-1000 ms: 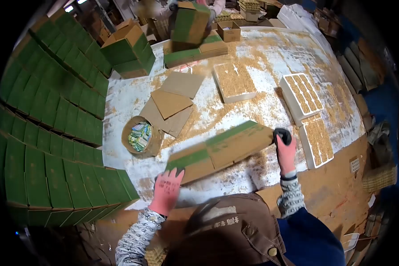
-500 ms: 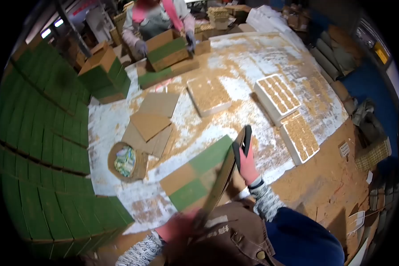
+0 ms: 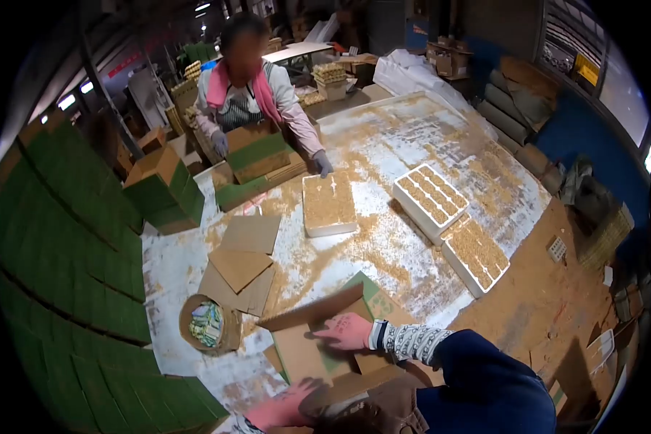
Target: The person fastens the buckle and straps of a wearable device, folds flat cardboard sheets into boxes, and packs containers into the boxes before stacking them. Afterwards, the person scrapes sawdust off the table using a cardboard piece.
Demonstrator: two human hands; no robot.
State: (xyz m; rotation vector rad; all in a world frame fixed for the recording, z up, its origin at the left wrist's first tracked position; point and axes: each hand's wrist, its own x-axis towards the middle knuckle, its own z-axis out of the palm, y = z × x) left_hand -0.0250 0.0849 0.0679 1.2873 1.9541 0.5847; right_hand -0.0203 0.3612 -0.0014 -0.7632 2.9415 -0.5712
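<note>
A partly unfolded cardboard box [image 3: 300,351], brown inside, lies in front of me on green-and-brown flat cardboard [image 3: 381,300]. My right hand [image 3: 346,331], in a pink glove with dark fingertips, reaches into it. Its fingers are stretched out and touch the inner panels. At the near left corner, my left hand [image 3: 286,406], in a pink glove too, grips the edge of the box. Motion blurs its fingers a little.
Brown cardboard sheets [image 3: 242,271] and a round tub of small packets [image 3: 208,325] lie left. White foam trays of crumbly filling [image 3: 430,202] [image 3: 476,253] stand right. Across the table a person [image 3: 249,101] touches another tray [image 3: 329,206], beside green-brown boxes [image 3: 165,184]. Green boxes [image 3: 65,289] are stacked left.
The folded cardboard I held upright is now spread into a box shape and lowered. My right hand moved down into it. The other person's hand moved from a box to a foam tray.
</note>
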